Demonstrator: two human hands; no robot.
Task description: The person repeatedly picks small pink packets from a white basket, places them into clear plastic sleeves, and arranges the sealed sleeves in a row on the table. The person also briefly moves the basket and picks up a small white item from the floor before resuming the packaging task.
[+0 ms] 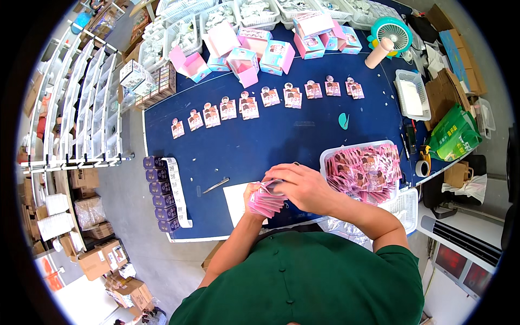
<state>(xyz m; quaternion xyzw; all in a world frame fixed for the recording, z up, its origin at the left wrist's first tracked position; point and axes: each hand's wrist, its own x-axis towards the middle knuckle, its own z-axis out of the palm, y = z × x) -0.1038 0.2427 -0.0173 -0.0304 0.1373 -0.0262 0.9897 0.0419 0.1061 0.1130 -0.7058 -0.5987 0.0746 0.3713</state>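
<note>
My left hand (252, 203) is closed around a fanned stack of pink packets (266, 204) near the table's front edge. My right hand (298, 185) bends over the top of that stack, its fingers at the upper packets; whether it pinches one is hidden. Under and left of the stack lies a white sheet (239, 199). To the right stands a white plastic basket (323, 156) full of similar pink packets (365, 170). Small piles of printed cards or packets (249, 109), with round pieces at their tops, form a curved row across the blue table (268, 142).
Open pink and blue boxes (277, 57) and white baskets (219, 16) line the back. Purple boxes (162, 201) and a label strip (176, 191) lie left. Tweezers (216, 185), a teal cutter (343, 121), a fan (391, 34) and a bottle (379, 53) are around.
</note>
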